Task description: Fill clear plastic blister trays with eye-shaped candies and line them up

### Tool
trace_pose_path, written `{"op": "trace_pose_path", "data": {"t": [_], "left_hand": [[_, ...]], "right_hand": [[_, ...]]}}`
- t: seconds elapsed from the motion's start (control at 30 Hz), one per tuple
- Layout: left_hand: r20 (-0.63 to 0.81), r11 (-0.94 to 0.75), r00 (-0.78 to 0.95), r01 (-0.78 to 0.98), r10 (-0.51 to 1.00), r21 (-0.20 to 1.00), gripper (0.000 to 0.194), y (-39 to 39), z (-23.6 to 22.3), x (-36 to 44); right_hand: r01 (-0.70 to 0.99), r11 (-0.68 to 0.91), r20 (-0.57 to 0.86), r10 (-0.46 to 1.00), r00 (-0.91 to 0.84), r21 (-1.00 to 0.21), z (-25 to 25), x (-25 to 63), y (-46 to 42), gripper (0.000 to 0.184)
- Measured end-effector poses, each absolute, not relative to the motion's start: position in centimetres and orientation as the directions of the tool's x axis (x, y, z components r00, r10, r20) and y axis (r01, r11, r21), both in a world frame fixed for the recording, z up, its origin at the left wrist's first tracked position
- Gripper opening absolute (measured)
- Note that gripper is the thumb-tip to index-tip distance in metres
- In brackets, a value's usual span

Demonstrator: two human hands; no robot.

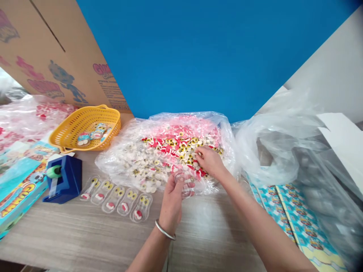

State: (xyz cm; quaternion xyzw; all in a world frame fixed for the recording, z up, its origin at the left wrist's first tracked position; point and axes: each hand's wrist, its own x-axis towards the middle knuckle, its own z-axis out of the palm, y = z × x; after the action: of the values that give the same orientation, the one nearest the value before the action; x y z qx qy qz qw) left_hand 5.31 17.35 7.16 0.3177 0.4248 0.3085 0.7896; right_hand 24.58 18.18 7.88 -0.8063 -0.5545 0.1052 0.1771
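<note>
My left hand holds a clear plastic blister tray upright at its fingertips, and a metal bangle circles that wrist. My right hand rests on a heap of gummy candies, its fingers among the yellow, red and white pieces. The heap lies in a clear plastic bag. Closer to me, several clear blister trays lie in a row on the table, each with small gummies in it.
A blue tape dispenser and a yellow plastic basket of packed trays stand at left, beside a colourful gummy box. Printed sheets and crumpled plastic lie at right. A cardboard box stands at back left.
</note>
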Motion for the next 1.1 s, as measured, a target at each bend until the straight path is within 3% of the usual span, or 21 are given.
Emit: {"op": "trace_pose_path", "data": {"t": [0.13, 0.33, 0.53, 0.73, 0.93, 1.03, 1.1], "left_hand": [[-0.465, 0.691, 0.558, -0.305, 0.688, 0.656, 0.047, 17.8, 7.4, 5.8], [-0.368, 0.557, 0.488, -0.325, 0.791, 0.765, 0.037, 17.4, 6.3, 6.9], [-0.368, 0.559, 0.534, -0.254, 0.761, 0.789, 0.038, 16.9, 6.5, 6.9], [-0.38, 0.542, 0.512, -0.21, 0.77, 0.814, 0.039, 16.7, 6.9, 7.1], [-0.411, 0.553, 0.509, -0.161, 0.756, 0.818, 0.04, 16.3, 7.3, 7.2], [-0.429, 0.583, 0.525, -0.169, 0.736, 0.795, 0.038, 16.0, 6.9, 7.5], [-0.403, 0.569, 0.503, -0.232, 0.765, 0.789, 0.035, 15.9, 6.4, 7.8]], "right_hand": [[0.816, -0.202, 0.095, 0.949, 0.299, -0.542, 9.1, 21.9, 15.5, 0.016], [0.894, -0.219, -0.056, 0.975, 0.214, -0.391, 10.3, 17.9, 12.8, 0.025], [0.689, -0.096, 0.077, 0.974, 0.215, -0.718, 10.3, 18.8, 11.7, 0.035], [0.481, -0.219, -0.001, 0.911, 0.412, -0.849, 9.9, 19.0, 11.1, 0.025], [0.444, -0.186, 0.04, 0.891, 0.452, -0.877, 9.4, 19.2, 11.5, 0.028], [0.592, -0.099, 0.21, 0.877, 0.431, -0.8, 8.8, 18.5, 11.3, 0.033], [0.713, 0.006, 0.326, 0.892, 0.312, -0.701, 8.1, 17.8, 11.1, 0.039]]}}
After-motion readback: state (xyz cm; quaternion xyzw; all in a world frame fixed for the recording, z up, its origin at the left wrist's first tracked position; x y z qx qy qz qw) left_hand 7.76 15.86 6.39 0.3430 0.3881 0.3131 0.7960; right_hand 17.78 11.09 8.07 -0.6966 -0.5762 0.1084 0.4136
